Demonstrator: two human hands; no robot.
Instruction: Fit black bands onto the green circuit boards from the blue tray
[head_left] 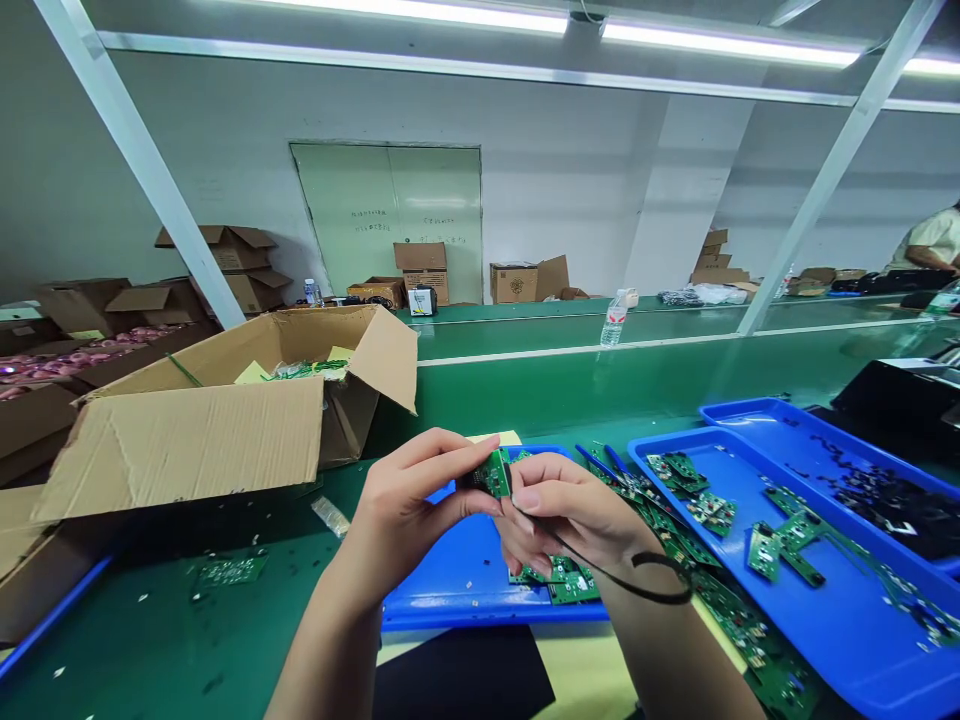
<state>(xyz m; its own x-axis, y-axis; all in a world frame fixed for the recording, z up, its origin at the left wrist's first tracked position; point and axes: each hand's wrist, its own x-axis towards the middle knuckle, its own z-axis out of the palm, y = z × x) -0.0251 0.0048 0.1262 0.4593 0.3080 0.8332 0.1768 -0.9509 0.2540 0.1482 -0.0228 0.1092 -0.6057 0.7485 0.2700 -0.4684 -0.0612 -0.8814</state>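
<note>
My left hand (420, 505) pinches a small green circuit board (493, 473) between thumb and fingers, above a blue tray (442, 580). Dark parts show along the board's lower left side, partly covered by the thumb. My right hand (566, 505) is closed at the board's right edge, its thumb and forefinger on a thin black cord (592, 562). The cord runs across the palm and curls in a loop near the right wrist; its end at the board is hidden by fingers. More green boards (574, 585) lie in the tray beneath my right hand.
An open cardboard box (202, 440) stands at the left. To the right, one blue tray (795, 620) holds several circuit boards, and another tray (739, 410) holds small black parts. Blue-handled pliers (615, 460) lie between trays. A bottle (614, 318) stands farther back; a person (930, 245) sits far right.
</note>
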